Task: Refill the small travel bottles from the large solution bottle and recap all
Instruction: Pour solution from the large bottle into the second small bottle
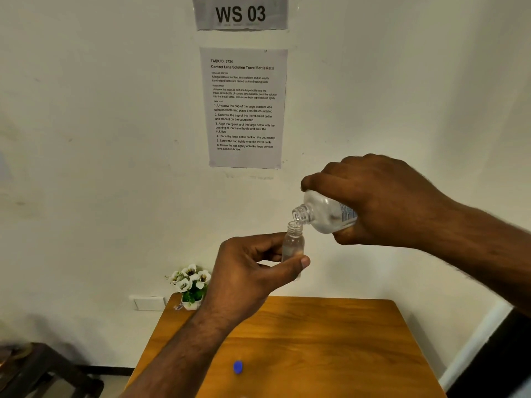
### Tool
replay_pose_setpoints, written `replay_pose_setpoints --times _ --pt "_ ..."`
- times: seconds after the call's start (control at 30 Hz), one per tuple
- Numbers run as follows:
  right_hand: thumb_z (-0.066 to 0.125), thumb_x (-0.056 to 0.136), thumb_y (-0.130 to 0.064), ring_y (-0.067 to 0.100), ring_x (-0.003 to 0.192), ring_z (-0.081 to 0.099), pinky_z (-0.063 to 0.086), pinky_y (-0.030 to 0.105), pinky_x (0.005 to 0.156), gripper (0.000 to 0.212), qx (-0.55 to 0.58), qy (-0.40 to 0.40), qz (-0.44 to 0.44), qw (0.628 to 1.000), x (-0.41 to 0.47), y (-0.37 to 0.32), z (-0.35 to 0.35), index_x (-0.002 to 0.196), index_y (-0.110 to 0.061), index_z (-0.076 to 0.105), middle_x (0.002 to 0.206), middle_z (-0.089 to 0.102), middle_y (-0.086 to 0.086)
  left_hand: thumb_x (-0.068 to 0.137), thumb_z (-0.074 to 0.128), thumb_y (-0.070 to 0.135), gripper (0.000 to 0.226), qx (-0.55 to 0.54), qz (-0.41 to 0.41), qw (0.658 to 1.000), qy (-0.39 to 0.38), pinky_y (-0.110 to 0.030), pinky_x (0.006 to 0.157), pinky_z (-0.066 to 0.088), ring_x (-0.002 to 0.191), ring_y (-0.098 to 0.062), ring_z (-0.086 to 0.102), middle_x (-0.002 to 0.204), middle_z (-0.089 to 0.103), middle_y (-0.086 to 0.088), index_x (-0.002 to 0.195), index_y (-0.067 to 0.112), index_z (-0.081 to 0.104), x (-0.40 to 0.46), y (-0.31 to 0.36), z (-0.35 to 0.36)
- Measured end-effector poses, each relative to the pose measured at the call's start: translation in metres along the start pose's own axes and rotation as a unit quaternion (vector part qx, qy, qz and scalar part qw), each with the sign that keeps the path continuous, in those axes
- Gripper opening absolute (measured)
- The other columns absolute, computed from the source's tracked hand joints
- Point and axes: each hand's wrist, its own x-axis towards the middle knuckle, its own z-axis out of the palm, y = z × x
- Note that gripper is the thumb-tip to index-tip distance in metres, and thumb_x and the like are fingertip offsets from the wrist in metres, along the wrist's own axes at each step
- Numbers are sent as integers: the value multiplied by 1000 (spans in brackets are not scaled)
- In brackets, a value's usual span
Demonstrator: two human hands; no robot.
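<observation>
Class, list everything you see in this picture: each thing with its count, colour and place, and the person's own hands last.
Large bottle: one, clear, tilted, mouth at the small bottle's mouth.
Small bottle: one, clear, upright, uncapped, held above the table.
Cap: one, blue, on the table's near part.
Table: one, wooden, against the wall.
Flowers: one pot, white and green, table's far left corner.
Sheet: one, white, on the wall.
Sign: one, grey, above the sheet.
Left hand: holds the small bottle.
Right hand: grips the large bottle.

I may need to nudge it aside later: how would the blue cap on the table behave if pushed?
The blue cap looks small and plastic, so probably very light and easily flicked. It appears round and may be lying on its side, so it could roll across the smooth wooden table. It sits near the front, so a hard push might send it off.
</observation>
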Motion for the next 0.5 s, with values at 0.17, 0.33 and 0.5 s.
replay_pose_setpoints --times 0.17,0.33,0.5 --pt "78 63 -45 20 84 61 49 31 68 73 27 4 16 1000 -7 1 8 130 -34 49 107 66 -10 78 85 25 24 -4 6 1000 -2 -20 66 62 80 -9 78 90 82 13 100 31 81 0 -5 3" --pt "77 64 -51 18 87 62 56 35 69 73 109 14 74 991 -23 -10 28 129 -37 46 108 65 -12 77 86 23 23 -29 -5 1000 -3 -28 68 65 82 -13 78 90 82 8 100 29 82 -6 -16 9" --pt "78 64 -58 8 90 59 56 28 71 70 269 42 161 949 -51 -39 74 125 -40 48 115 57 -19 78 86 19 27 -59 -47 997 -20 -33 74 66 89 -19 79 95 83 2 104 17 82 -24 -40 18"
